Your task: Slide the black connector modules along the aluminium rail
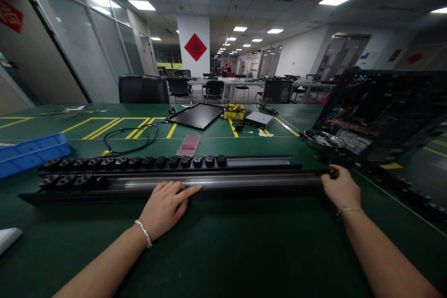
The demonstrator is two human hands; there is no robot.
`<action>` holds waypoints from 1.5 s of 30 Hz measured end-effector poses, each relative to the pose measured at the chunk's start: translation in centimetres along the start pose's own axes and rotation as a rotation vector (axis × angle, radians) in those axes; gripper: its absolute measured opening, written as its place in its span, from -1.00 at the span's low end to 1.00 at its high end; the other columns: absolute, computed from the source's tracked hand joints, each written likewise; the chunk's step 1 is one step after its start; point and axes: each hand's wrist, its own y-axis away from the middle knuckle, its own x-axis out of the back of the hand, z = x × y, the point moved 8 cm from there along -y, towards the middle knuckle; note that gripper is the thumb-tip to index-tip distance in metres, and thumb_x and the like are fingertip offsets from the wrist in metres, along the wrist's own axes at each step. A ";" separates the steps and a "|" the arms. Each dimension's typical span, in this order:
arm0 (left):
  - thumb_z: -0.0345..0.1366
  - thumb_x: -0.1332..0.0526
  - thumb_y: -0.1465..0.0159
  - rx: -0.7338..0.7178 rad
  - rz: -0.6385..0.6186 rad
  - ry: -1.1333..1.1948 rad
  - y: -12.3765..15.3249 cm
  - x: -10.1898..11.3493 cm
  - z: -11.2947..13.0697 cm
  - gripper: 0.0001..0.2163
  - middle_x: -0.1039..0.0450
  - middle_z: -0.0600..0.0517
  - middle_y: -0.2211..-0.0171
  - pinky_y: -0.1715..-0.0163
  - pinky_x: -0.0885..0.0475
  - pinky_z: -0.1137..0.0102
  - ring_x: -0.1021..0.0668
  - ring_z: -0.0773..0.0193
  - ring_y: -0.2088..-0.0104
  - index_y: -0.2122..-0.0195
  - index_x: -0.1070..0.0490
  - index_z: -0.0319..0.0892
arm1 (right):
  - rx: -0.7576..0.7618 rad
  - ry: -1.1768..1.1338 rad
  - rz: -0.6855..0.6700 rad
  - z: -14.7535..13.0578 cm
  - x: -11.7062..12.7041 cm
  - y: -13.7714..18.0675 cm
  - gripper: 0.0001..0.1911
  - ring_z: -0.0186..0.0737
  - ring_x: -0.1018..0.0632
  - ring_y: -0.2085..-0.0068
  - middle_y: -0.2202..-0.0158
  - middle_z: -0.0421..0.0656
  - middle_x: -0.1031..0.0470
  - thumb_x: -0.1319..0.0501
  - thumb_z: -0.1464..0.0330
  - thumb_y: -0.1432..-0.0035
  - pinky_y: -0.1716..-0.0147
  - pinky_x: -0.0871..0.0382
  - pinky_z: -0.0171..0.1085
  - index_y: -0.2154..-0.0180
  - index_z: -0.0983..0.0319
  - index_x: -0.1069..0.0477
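A long black channel [244, 187] with a shiny inner face lies across the green table in front of me. Several black socket-like modules [84, 179] sit in its left end. My left hand [165, 207] grips the near wall at the middle, its index finger stretched along the edge. At the channel's right end, my right hand [342, 189] pinches a small black piece [334, 173], mostly covered by the fingers. Just behind lies a second channel [258, 161], parallel to the first, with a row of similar black modules [160, 162] filling much of its length.
A blue bin [35, 152] stands at the left. An open black computer case [384, 111] rises at the right, beside a round metal dish [323, 139]. Farther back lie a looped black cable [131, 139], a dark flat panel [197, 115], a yellow box [233, 111] and a grey box [258, 119].
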 end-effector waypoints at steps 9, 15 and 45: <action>-0.37 -0.02 -0.28 -0.007 0.006 -0.001 0.0 0.0 0.0 -0.56 -0.36 0.07 0.34 0.25 -0.25 0.30 -0.42 0.27 0.30 -0.17 -0.18 0.14 | 0.046 0.004 0.028 -0.3 0.1 0.0 -0.47 0.04 -0.43 -0.01 -0.01 0.04 -0.40 -0.04 0.28 -0.04 -0.02 -0.27 -0.12 -0.07 0.25 -0.27; -0.36 -0.03 -0.27 -0.004 0.005 -0.006 0.0 0.1 0.0 -0.57 -0.36 0.07 0.34 0.26 -0.24 0.31 -0.42 0.27 0.31 -0.16 -0.19 0.13 | 0.107 0.014 0.080 -0.6 0.2 -0.3 -0.53 0.02 -0.42 -0.01 0.04 0.03 -0.41 -0.02 0.34 -0.03 -0.01 -0.27 -0.13 -0.01 0.26 -0.34; -0.37 -0.04 -0.27 -0.018 0.025 -0.022 0.0 0.1 0.1 -0.57 -0.36 0.07 0.35 0.27 -0.24 0.32 -0.42 0.28 0.31 -0.16 -0.20 0.13 | 0.108 0.025 0.094 -0.1 0.2 -0.6 -0.55 0.02 -0.45 0.07 0.11 0.02 -0.42 -0.03 0.34 -0.02 0.07 -0.32 -0.11 0.04 0.24 -0.39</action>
